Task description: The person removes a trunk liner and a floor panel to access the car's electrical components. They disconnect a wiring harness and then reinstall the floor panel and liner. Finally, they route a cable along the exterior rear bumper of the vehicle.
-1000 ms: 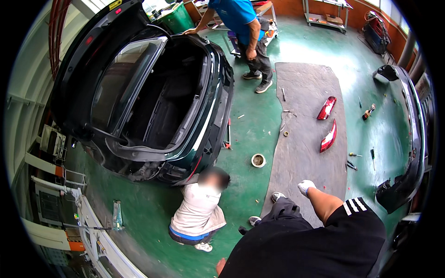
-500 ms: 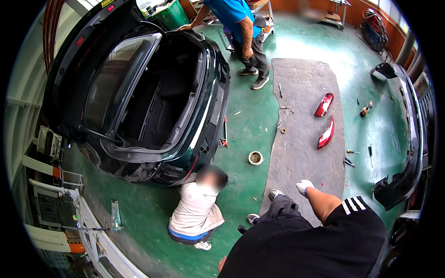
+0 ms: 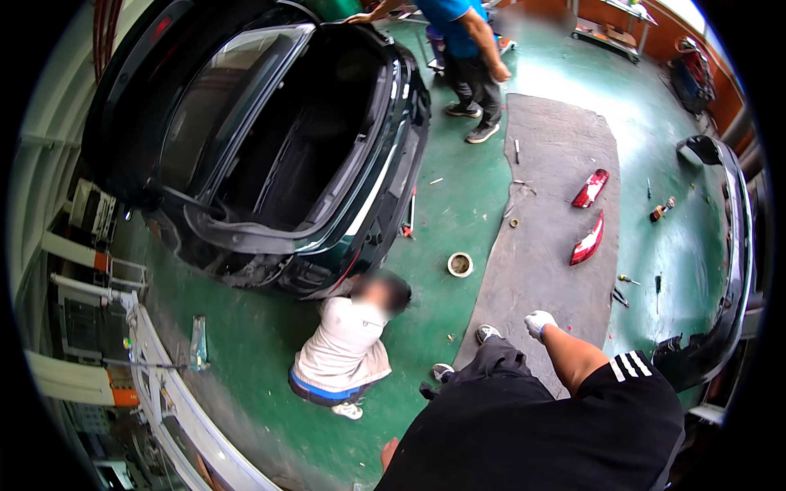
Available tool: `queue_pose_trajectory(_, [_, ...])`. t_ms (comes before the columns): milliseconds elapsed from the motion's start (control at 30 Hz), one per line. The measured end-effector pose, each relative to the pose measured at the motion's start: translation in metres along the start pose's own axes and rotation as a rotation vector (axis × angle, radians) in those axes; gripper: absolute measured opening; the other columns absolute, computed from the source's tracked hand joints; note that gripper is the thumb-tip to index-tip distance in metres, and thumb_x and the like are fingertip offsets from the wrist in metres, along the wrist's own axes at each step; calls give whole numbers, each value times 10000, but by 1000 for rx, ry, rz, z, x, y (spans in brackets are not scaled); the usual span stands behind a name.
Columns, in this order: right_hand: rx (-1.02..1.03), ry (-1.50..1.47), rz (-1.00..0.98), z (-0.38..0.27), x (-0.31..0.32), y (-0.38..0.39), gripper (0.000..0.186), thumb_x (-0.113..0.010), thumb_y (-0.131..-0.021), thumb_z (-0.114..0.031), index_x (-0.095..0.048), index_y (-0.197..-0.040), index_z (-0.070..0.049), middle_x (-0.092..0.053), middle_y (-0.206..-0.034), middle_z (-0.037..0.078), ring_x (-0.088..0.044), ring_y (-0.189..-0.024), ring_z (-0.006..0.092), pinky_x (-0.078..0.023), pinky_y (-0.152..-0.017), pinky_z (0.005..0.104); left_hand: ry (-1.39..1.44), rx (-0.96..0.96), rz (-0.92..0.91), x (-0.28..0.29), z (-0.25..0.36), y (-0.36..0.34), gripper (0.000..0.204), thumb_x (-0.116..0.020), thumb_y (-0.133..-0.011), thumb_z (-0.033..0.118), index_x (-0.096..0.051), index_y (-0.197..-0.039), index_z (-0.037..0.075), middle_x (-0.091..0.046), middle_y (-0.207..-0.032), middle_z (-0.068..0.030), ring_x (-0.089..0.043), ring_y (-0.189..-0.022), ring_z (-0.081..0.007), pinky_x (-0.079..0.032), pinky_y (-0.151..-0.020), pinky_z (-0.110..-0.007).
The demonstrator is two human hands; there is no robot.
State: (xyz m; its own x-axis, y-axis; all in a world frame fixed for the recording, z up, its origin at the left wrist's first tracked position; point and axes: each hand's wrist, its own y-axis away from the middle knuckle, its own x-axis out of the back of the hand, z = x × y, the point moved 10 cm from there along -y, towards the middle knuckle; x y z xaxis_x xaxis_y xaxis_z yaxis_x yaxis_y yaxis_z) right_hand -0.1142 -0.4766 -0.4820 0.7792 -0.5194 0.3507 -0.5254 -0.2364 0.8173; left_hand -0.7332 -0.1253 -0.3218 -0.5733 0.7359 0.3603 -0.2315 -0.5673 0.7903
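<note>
My right hand, in a white glove, hangs above the grey mat with its fingers curled and nothing visible in it. Of my left arm only a patch of bare skin shows at the lower edge; the hand itself is out of sight. Two red-and-white tail lights lie on the grey mat, beyond my right hand. Ahead on the left stands a dark green car with its tailgate raised and its rear bumper off. At its near rear corner a co-worker in a white top squats, hands hidden.
Another person in a blue shirt stands at the car's far corner, one hand on it. A detached bumper lies on the right, near a power tool, screwdriver and pliers. A round tub sits mid-floor; a metal frame is at left.
The view has shifted, so the mat, tail lights and bumper appear farther right. My right hand has turned a little. The person in blue has moved slightly; the squatting co-worker stays at the car's corner.
</note>
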Motion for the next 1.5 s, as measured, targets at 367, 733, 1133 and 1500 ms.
queue_pose_trajectory(367, [-232, -400, -47, -73, 19, 94, 57, -514, -927, -67, -552, -887, -82, -538, -705, 73, -523, -576, 226, -456, -526, 398, 617, 299, 145, -29, 26, 45, 462, -576, -1051, 309, -499, -1377, -9, -676, -1255, -203, -719, -991, -295, -572, -854, -430])
queue_pose_trajectory(733, [-151, -366, -146, -106, 18, 50, 74, -502, -932, -63, -556, -951, -110, -485, -671, 47, -480, -529, 219, -395, -488, 408, 843, 375, 150, -86, -50, 34, 411, -640, -1016, 360, -521, -1285, 73, -707, -1127, -160, -717, -911, -271, -529, -758, -395])
queue_pose_trajectory(1133, [-69, -235, -31, -149, 12, 91, 87, -546, -925, -118, -604, -917, -53, -566, -715, 56, -547, -577, 198, -445, -522, 377, 603, 247, 70, -74, -5, 77, 257, -564, -1030, 301, -516, -1118, 65, -659, -954, -126, -664, -777, -214, -484, -615, -328])
queue_pose_trajectory(1500, [-193, -279, 7, -67, 14, 121, 150, -548, -913, -117, -641, -1004, -43, -598, -759, 58, -557, -599, 193, -461, -540, 362, 596, 383, 167, -22, -9, 64, 467, -551, -1053, 339, -485, -1391, 23, -677, -1254, -181, -702, -997, -270, -526, -921, -424])
